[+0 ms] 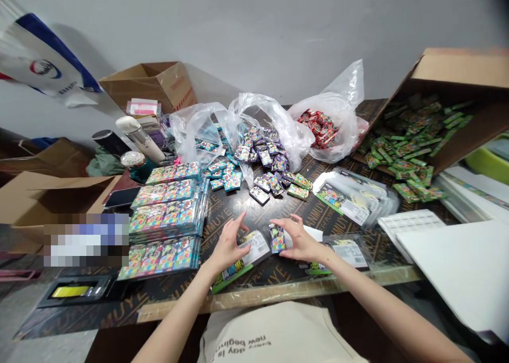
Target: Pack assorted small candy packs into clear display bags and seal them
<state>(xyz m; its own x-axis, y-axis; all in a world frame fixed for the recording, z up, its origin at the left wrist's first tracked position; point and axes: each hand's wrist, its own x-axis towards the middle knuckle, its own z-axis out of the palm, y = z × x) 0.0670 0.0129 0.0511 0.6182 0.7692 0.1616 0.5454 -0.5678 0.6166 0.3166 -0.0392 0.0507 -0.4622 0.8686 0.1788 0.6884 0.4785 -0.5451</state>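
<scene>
My right hand (299, 239) grips a small purple printed box (277, 239) between thumb and fingers, upright over the table. My left hand (231, 242) is open, thumb and fingers apart, with nothing seen between them. Below it lies a flat printed plastic packet (254, 249) with a green edge; whether the hand touches it I cannot tell. Another such packet (350, 253) lies under my right wrist, beside a white piece (314, 233) partly hidden by that hand. Beyond my hands are loose purple boxes (259, 194) and green boxes (298, 192).
Filled, stacked packs (163, 212) stand at left. Behind are clear bags of teal (207, 144), purple (264, 145) and red pieces (320, 129). At right, a tipped carton (461, 69) spills green boxes (413, 145) near a pile of packets (353, 196) and white sheets (457, 267).
</scene>
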